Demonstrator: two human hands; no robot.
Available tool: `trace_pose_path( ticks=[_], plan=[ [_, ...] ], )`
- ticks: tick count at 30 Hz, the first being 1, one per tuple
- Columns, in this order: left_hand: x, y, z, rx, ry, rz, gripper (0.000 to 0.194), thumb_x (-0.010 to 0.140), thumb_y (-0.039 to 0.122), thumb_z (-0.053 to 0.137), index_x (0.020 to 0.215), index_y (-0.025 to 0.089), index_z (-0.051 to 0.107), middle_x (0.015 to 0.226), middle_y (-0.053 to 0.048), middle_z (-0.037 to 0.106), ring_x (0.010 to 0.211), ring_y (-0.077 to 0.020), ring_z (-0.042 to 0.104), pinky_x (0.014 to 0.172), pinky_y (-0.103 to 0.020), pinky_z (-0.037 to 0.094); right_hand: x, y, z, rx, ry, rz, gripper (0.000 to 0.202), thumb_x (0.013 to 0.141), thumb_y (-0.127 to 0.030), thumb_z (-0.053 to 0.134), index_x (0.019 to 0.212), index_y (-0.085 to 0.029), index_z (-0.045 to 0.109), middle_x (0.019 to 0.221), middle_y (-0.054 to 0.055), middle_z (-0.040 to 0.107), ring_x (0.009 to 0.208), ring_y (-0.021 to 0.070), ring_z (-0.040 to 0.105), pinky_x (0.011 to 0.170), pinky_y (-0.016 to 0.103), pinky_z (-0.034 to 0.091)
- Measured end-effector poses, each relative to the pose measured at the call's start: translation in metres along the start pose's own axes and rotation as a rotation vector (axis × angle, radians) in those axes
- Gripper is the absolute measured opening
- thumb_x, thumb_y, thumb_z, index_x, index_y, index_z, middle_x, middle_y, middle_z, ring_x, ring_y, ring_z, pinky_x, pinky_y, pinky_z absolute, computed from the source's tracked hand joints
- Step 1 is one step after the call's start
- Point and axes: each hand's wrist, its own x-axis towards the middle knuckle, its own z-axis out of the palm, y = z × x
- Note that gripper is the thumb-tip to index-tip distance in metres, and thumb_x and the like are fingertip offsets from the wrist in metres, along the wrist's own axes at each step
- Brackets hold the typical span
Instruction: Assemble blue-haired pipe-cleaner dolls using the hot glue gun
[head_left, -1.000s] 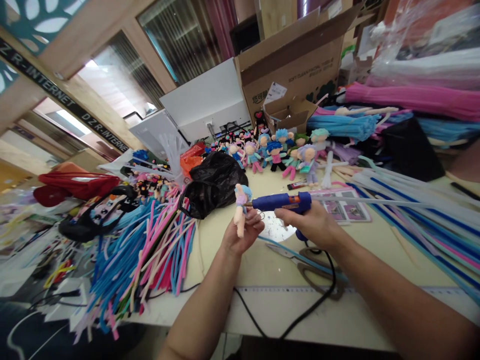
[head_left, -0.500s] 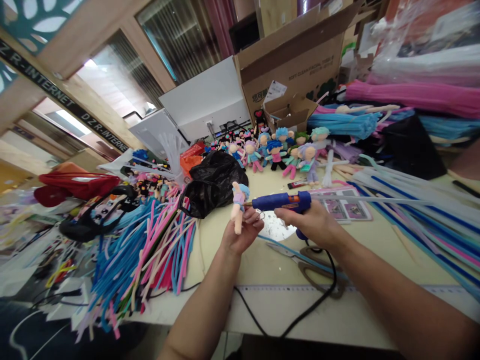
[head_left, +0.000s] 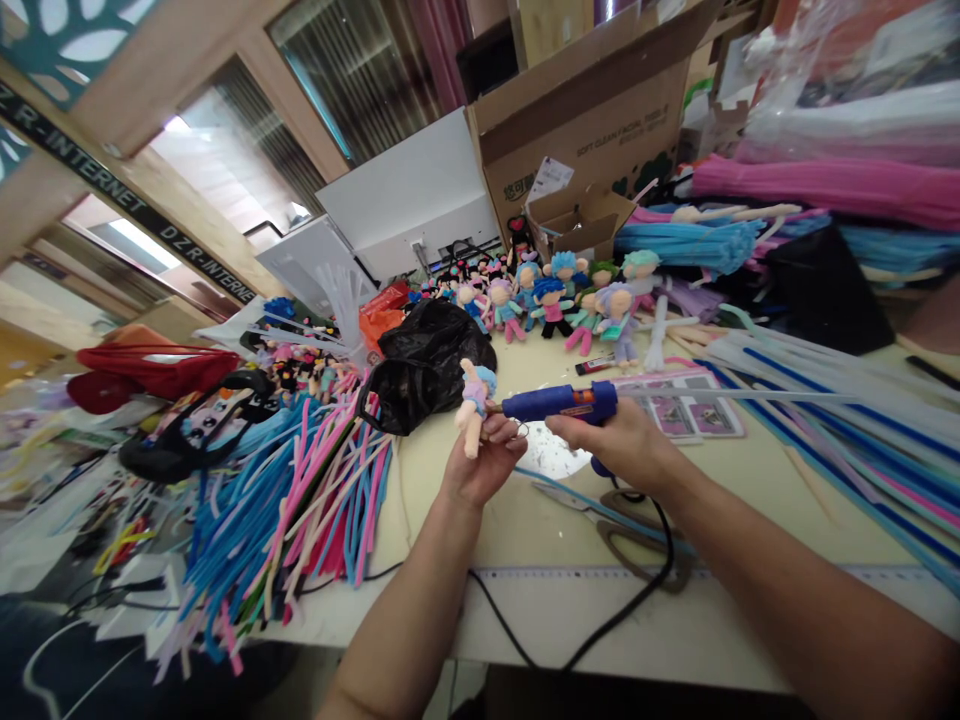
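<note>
A small doll point(head_left: 472, 412) with blue hair and a lilac body is pinched in the fingers of my left hand point(head_left: 482, 462), above the table. My right hand point(head_left: 626, 437) is wrapped round the handle of a blue glue gun point(head_left: 559, 402), which points left. Its nozzle is at the doll's right side; whether they touch I cannot tell. A long clear stick extends right from the gun's back. Under the hands lies a shiny white sheet point(head_left: 555, 450).
Scissors point(head_left: 630, 535) and a black cable point(head_left: 626, 625) lie near the front edge. Pipe cleaners point(head_left: 255, 510) spread at left, more point(head_left: 847, 430) at right. Behind are a black bag point(head_left: 431, 365), several finished dolls point(head_left: 551, 305) and a cardboard box point(head_left: 592, 130).
The doll has turned slightly in my left hand and moved a little left. The glue gun has shifted slightly left with my right hand.
</note>
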Motion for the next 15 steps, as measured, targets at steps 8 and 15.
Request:
trace_pose_path(
  ticks=[8, 15],
  plan=[
    [0.0022, -0.0003, 0.0003, 0.002, 0.022, 0.003, 0.016, 0.092, 0.024, 0.051, 0.080, 0.019, 0.060, 0.058, 0.005, 0.042, 0.052, -0.0073, 0.040, 0.057, -0.024, 0.036, 0.0017, -0.0034, 0.0013, -0.002, -0.004, -0.005, 0.034, 0.069, -0.048, 0.064, 0.055, -0.019, 0.056, 0.051, -0.002, 0.051, 0.047, 0.0104, 0.043, 0.043, 0.024, 0.033],
    [0.0027, -0.0015, 0.0026, -0.032, 0.020, -0.015, 0.022, 0.092, 0.025, 0.052, 0.071, 0.017, 0.054, 0.057, 0.005, 0.044, 0.052, -0.0066, 0.042, 0.059, -0.024, 0.037, 0.0023, 0.0008, 0.0045, 0.014, 0.015, 0.000, 0.036, 0.070, -0.050, 0.064, 0.057, -0.018, 0.056, 0.050, -0.002, 0.049, 0.046, 0.0095, 0.042, 0.042, 0.023, 0.032]
  ],
)
